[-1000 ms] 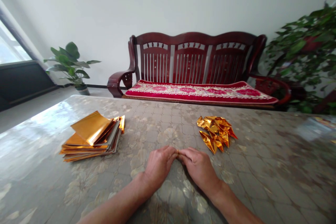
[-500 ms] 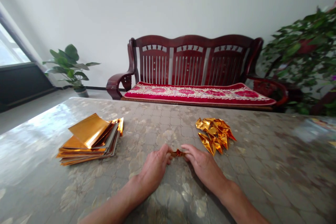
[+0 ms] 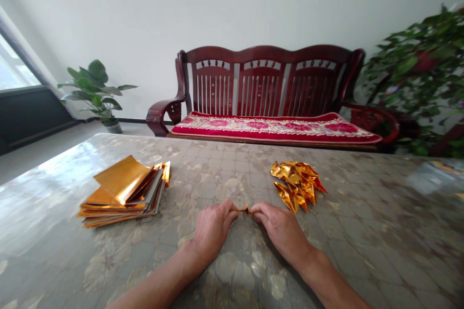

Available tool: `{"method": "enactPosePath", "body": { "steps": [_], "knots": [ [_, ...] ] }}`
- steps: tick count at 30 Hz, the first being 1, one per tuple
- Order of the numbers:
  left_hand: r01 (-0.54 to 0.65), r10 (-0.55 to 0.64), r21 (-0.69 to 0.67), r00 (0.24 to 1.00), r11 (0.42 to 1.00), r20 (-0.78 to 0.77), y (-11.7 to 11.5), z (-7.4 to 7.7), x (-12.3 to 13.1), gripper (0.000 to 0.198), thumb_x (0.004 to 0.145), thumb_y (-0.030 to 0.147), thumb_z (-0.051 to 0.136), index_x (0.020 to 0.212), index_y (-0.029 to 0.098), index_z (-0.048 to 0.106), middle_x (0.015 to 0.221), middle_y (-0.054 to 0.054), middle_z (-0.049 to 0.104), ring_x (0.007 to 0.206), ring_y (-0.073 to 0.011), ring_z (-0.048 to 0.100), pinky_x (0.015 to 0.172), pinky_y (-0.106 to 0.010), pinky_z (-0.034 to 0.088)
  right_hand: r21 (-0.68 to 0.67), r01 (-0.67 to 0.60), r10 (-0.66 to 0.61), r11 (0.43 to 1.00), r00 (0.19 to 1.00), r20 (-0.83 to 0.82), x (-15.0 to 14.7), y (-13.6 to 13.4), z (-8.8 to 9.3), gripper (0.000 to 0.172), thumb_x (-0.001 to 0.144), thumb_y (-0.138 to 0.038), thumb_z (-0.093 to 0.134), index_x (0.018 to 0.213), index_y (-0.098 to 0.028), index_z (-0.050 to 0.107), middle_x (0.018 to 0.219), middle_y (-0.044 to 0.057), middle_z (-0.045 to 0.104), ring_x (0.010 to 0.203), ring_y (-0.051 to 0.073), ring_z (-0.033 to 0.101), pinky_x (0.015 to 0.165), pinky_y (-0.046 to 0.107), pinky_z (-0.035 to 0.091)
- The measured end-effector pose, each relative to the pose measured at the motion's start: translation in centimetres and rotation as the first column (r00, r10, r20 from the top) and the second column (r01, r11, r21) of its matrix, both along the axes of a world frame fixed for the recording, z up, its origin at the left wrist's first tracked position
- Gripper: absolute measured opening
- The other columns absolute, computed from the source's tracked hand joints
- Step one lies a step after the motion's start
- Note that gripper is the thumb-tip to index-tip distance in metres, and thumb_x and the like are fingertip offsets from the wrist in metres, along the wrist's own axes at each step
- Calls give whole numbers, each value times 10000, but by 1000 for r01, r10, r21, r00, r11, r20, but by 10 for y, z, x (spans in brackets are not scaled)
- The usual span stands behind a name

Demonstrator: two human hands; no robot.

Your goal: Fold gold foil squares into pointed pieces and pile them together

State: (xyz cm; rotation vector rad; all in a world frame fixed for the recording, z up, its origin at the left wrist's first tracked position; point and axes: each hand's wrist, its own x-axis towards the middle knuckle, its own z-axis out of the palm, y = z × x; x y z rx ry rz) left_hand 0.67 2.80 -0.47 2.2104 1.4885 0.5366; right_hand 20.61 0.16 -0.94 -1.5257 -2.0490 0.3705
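My left hand [image 3: 213, 228] and my right hand [image 3: 277, 230] rest on the tabletop, and their fingertips pinch opposite ends of a small folded piece of gold foil [image 3: 245, 210]. Most of that piece is hidden by my fingers. To the right of my right hand lies a heap of folded gold foil pieces [image 3: 297, 185], close to but not touching it. Farther left, beyond my left hand, is a stack of square gold foil sheets [image 3: 125, 193], with its top sheet curling upward.
The hands work on a glossy, patterned grey-beige tabletop [image 3: 232, 169]. Beyond its far edge stand a dark red wooden bench [image 3: 263, 77] with a red cushion, and potted plants [image 3: 96, 89] on either side. Something flat and shiny lies at the right edge.
My hands have moved slightly closer together, and my fingertips now pinch the small gold piece more tightly. Less of it shows than half a second ago.
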Motion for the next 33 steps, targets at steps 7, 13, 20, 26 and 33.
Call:
{"method": "enactPosePath", "body": {
  "steps": [7, 13, 20, 26, 33],
  "knots": [
    [121, -128, 53, 977, 991, 168, 3, -8, 0, 192, 953, 288, 508, 855, 252, 670, 796, 31, 710, 764, -136, 663, 675, -193, 399, 53, -40, 41, 998, 999, -26, 0, 1, 0, 176, 939, -205, 500, 914, -246, 670, 821, -2, 729, 758, 164, 690, 653, 230, 466],
    [137, -143, 40, 958, 990, 247, 4, -10, 0, 195, 946, 281, 502, 867, 253, 678, 809, 39, 707, 778, -130, 655, 693, -190, 410, 43, -110, 115, 993, 986, -117, 2, 3, -1, 197, 932, -203, 501, 920, -253, 691, 866, -1, 733, 813, 158, 685, 702, 221, 483],
    [40, -21, -56, 951, 998, 308, 9, -9, 4, 184, 900, 248, 517, 873, 235, 699, 774, 33, 720, 735, -145, 656, 662, -210, 410, -11, -99, 95, 995, 975, -201, 3, 7, -6, 175, 940, -242, 517, 908, -266, 687, 879, -15, 725, 842, 157, 676, 749, 236, 485],
    [47, -28, -49, 943, 998, 331, 9, -9, 6, 195, 888, 248, 514, 851, 226, 704, 761, 22, 720, 720, -152, 645, 657, -215, 418, 4, -53, 53, 999, 987, -151, -2, 4, -3, 148, 925, -213, 514, 868, -247, 646, 849, 1, 695, 823, 175, 645, 739, 271, 472],
    [-57, 77, -64, 922, 996, 379, 12, -8, 4, 205, 880, 263, 508, 838, 198, 697, 694, 17, 677, 663, -154, 611, 622, -228, 402, 142, 47, -29, 989, 992, -121, -2, 2, -2, 125, 901, -156, 545, 828, -225, 620, 823, 13, 646, 815, 176, 616, 746, 278, 456]
  ]
}}
